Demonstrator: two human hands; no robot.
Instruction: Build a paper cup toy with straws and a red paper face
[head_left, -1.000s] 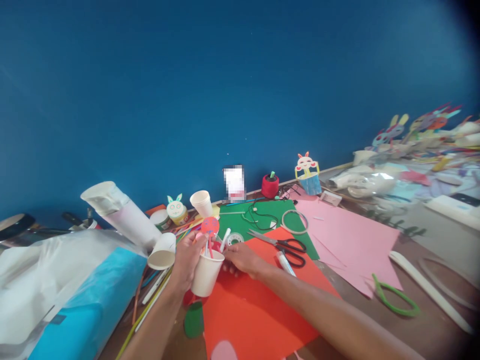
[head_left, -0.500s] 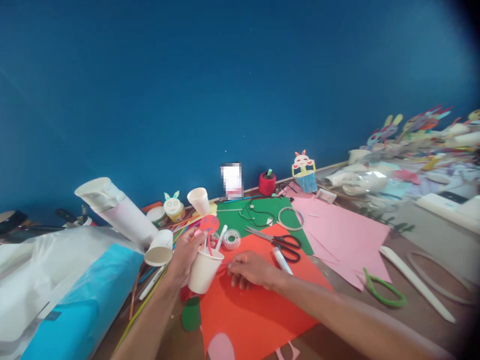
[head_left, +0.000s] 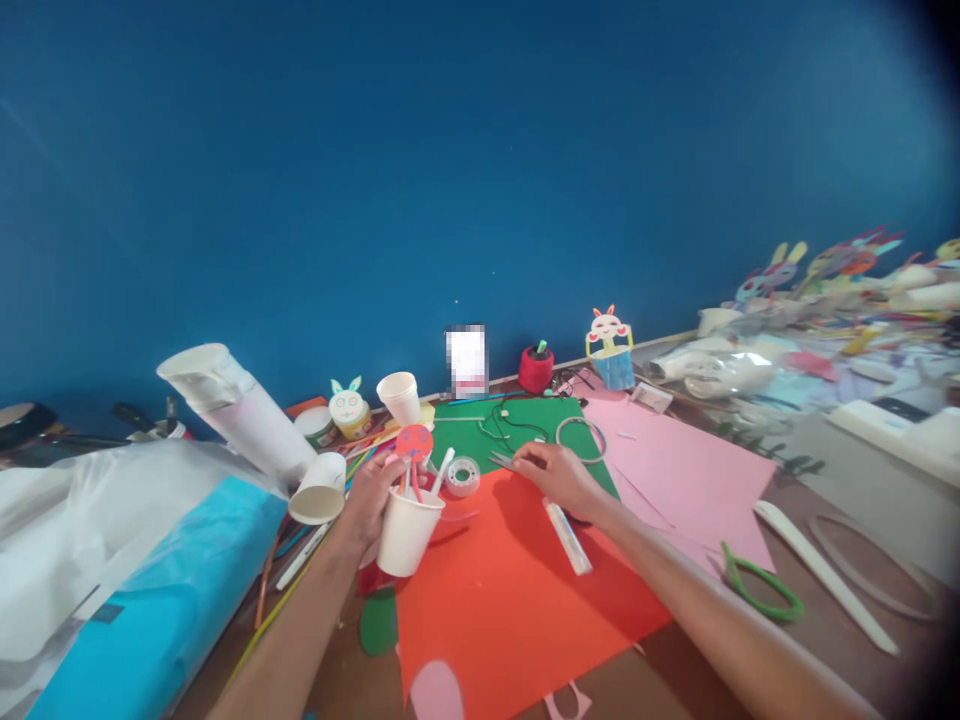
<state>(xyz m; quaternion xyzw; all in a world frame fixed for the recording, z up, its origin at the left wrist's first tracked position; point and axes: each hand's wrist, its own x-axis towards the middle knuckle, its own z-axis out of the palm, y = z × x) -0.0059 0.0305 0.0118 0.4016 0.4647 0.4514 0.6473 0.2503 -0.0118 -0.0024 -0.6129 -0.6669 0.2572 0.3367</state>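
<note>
My left hand [head_left: 367, 503] is wrapped round the side of a white paper cup [head_left: 407, 535], its fingertips close to a round red paper face [head_left: 414, 442] that stands above the cup's rim. Pink stems and a white stick [head_left: 443, 470] rise out of the cup. Over the scissors [head_left: 501, 460] my right hand [head_left: 559, 475] has its fingers bent and closed at the blades; the handles are hidden beneath it. A thin pink strip [head_left: 459, 517] reaches out to the right of the cup. Behind the cup lies a roll of clear tape [head_left: 461, 477].
Orange paper [head_left: 510, 600], green paper [head_left: 555, 415] and pink paper [head_left: 697, 470] cover the table. A glue stick [head_left: 568, 540] lies below my right hand. Left are a tipped paper cup [head_left: 318, 488] and a blue package [head_left: 150, 590]. Right are a green pipe cleaner loop [head_left: 761, 590] and craft clutter.
My right hand has left the cup's right side and moved up and right onto the scissors. The pink strip beside the cup now shows. My left hand still holds the cup.
</note>
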